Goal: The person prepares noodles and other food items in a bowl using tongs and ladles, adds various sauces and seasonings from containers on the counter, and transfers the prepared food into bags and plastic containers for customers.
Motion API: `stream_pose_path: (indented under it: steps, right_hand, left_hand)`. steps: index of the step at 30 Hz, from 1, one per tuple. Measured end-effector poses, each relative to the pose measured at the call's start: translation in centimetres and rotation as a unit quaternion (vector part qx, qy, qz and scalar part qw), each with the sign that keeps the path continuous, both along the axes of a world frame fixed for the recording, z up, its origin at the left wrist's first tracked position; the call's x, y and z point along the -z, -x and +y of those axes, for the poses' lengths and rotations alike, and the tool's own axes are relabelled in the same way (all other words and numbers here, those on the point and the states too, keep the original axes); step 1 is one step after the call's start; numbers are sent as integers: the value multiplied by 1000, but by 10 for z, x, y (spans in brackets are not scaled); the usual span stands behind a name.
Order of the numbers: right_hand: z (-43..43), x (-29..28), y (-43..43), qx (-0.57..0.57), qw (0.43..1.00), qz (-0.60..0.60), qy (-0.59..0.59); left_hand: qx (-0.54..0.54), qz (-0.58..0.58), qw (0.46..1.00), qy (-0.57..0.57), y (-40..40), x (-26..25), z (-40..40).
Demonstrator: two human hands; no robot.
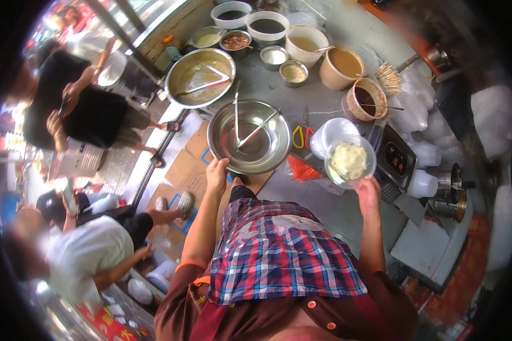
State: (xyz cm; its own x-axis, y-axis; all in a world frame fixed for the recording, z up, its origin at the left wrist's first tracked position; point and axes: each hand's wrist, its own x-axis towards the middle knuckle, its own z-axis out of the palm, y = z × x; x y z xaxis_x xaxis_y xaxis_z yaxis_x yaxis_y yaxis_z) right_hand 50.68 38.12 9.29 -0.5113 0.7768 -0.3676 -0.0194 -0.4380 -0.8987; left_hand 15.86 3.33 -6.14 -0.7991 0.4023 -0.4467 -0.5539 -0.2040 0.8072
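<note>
My left hand [217, 174] grips the near rim of a stainless steel bowl [260, 160]. Inside that bowl lie metal tongs [239, 128], spread in a V. In my right hand [369, 194] is a round clear plastic container [339, 179], tilted so its top faces me. Pale, creamy-looking food [348, 161] fills part of it; exactly what it is, I cannot tell. Just behind the container stand white plastic tubs [330, 130]. Scissors [301, 136] with yellow and red handles lie on the counter between bowl and tubs.
A larger steel basin [173, 81] with tongs stands at the far left. Sauce tubs [341, 76] and small seasoning bowls [274, 62] line the counter's back. A black induction cooker [394, 155] sits right. People [89, 251] are at the left; cardboard [187, 170] covers the floor.
</note>
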Motion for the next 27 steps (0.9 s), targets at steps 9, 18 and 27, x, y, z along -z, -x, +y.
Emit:
stream_pose_path:
  steps: [9,18,27]
  right_hand:
    - [-11,-28,95,136,990,33,24]
    - [33,-27,164,22,998,35,57]
    - [145,21,144,-55,997,35,52]
  left_hand:
    - [397,239,845,266,85,33,106]
    - [472,573,578,340,121,-12,257]
    - [523,416,593,449,100,-97,265]
